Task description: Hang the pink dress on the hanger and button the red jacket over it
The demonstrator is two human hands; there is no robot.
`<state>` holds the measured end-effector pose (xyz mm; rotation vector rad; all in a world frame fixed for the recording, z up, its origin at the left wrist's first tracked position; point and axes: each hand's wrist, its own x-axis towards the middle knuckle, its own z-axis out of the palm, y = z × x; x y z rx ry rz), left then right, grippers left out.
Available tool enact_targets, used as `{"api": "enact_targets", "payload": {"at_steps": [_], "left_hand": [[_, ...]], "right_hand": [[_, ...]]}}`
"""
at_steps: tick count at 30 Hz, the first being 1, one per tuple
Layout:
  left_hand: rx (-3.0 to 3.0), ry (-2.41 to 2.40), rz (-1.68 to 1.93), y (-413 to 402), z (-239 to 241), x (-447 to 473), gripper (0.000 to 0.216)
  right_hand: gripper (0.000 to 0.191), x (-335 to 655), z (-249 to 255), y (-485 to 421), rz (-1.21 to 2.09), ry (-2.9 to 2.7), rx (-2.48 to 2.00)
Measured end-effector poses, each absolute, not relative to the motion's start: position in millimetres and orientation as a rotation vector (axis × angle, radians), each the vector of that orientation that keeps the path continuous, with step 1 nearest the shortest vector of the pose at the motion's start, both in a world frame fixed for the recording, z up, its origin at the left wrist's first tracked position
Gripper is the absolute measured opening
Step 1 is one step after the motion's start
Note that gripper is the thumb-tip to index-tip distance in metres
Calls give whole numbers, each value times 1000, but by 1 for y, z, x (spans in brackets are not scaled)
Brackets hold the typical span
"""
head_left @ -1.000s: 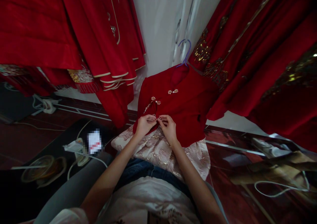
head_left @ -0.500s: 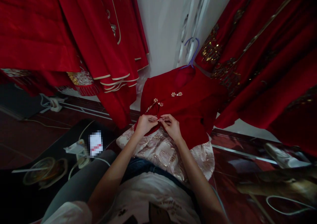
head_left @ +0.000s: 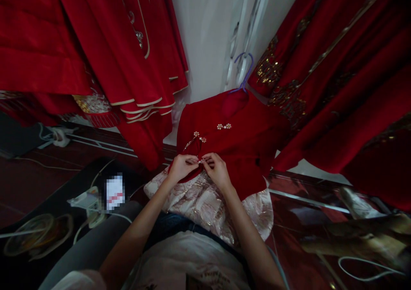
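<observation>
The left hand (head_left: 180, 169) and right hand (head_left: 217, 170) each pinch, thumb to finger, at the lowest beaded clasp (head_left: 201, 161) of the red top (head_left: 239, 153) — the fingertips cover most of it, so whether its 2 halves are joined I cannot tell. The top lies over pale brocade cloth (head_left: 202, 204), with 2 more clasps showing above and a purple hanger (head_left: 246, 74) at the neck. The bowl (head_left: 30, 234) at left is blurred; a pixelated patch hides something beside it. Hanging red garments (head_left: 128, 46) are cut off above.
</observation>
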<state>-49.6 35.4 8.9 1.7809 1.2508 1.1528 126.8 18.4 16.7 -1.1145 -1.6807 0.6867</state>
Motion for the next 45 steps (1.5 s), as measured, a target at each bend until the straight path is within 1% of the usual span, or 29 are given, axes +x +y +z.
{"api": "enact_targets", "payload": {"at_steps": [6,11,15,18,20,24,27,31,35,40,45], "left_hand": [[1799,1246,1181,34,7,-48,17],[1893,1277,1158,29,5,-43,15],[1955,1362,1204,20,2,-35,27],[1937,1368,1248,12,3,-34,37],[1979,1368,1234,9,7,-36,34],[2106,1383,1184,10,13,-45,21],[2222,1365,1107,14,14,-48,20],[2476,1345,965,23,17,-48,24],[2685,1262,840,33,31,-49,20],[2741,1068,882,41,48,-50,13],[2781,876,859,48,55,-48,15]], "right_hand": [[11,122,15,14,562,-1708,-1215],[11,117,10,13,518,-1693,-1282],[16,130,15,16,628,-1774,-1214],[16,147,31,15,737,-1820,-1122],[15,158,46,12,725,-1774,-1098],[20,174,74,2,715,-1678,-1071],[21,180,84,-2,720,-1646,-1061],[20,185,86,-2,718,-1641,-1072],[20,189,86,0,715,-1635,-1080],[21,193,86,1,715,-1637,-1094],[21,193,85,0,724,-1635,-1087]]}}
